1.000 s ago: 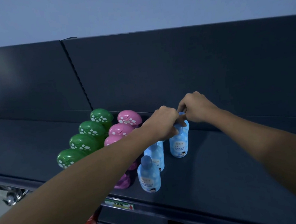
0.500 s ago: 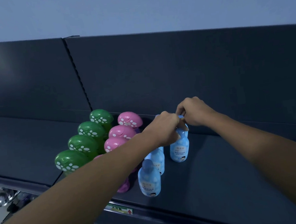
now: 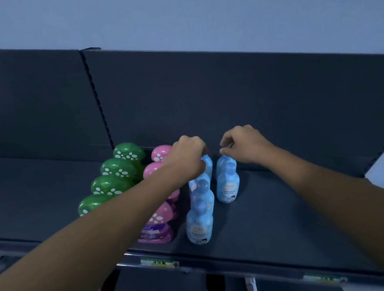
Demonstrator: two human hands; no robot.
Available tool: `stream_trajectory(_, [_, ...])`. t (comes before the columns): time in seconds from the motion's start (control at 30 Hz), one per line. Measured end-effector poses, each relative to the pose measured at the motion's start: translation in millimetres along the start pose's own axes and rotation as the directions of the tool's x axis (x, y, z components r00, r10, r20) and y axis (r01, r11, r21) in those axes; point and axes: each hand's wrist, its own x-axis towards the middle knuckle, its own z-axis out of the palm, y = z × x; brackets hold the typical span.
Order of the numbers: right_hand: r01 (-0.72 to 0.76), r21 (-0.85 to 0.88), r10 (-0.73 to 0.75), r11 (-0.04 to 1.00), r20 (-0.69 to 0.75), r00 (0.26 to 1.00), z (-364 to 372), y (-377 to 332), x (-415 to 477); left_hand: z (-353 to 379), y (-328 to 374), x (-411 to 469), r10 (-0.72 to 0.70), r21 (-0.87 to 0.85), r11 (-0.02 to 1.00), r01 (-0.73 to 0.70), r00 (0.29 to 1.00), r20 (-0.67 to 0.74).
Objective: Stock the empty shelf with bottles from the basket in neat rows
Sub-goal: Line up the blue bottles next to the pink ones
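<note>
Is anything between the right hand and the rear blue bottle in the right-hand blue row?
Nothing visible stands between them. The right hand hangs directly over the rear blue bottle, with its curled fingertips just at the cap. Whether they actually touch it cannot be told.

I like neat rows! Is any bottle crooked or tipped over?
Nothing stands out. The green bottles, pink bottles and blue bottles seem upright in straight rows on the shelf. The right blue row just has fewer; the left arm hides part of the pink row.
</note>
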Motion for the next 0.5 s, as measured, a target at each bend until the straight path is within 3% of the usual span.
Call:
stream_trajectory(0.17, [-0.046, -0.039, 0.045, 0.998, -0.031, 0.999, -0.8, -50.5, -39.1, -32.7, -26.8, -34.6, 0.01, -0.052, 0.999, -0.009, 1.0, 0.016])
stream_trajectory(0.5, [-0.179, -0.002, 0.178, 0.984, -0.118, 0.977, 32.9, -177.7, -126.0, -74.1, -105.6, -134.1, 0.16, -0.115, 0.981, -0.154, 0.986, 0.043])
